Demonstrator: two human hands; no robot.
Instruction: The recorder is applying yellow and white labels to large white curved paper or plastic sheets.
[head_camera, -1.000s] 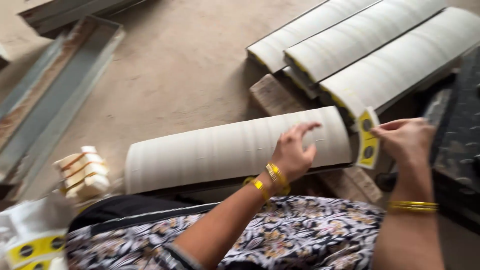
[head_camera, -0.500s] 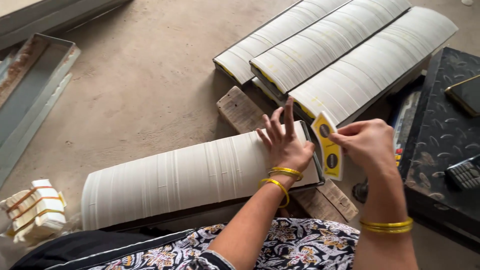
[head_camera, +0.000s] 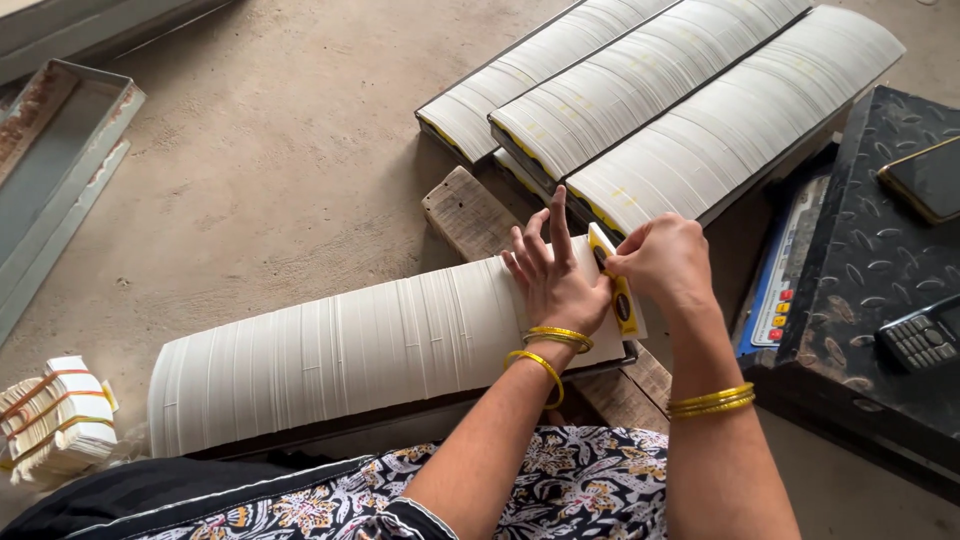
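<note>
A long curved row of white cards (head_camera: 350, 345) lies across a dark tray in front of me. My left hand (head_camera: 550, 275) rests flat on the row's right end, fingers spread. My right hand (head_camera: 660, 262) pinches a white card with yellow and black print (head_camera: 620, 290) and holds it upright against the row's right end, touching my left hand. Both wrists carry yellow bangles.
Three more long rows of white cards (head_camera: 640, 100) lie beyond on wooden planks (head_camera: 465, 215). A black metal platform (head_camera: 880, 270) at right carries a smartphone (head_camera: 925, 180) and a keypad phone (head_camera: 920, 340). Banded card bundles (head_camera: 55, 420) sit at left, a metal tray (head_camera: 50, 170) beyond.
My right hand has brought the printed card down against the row's right end, closer to my left hand. The view has shifted, so the row sits lower and more central.
</note>
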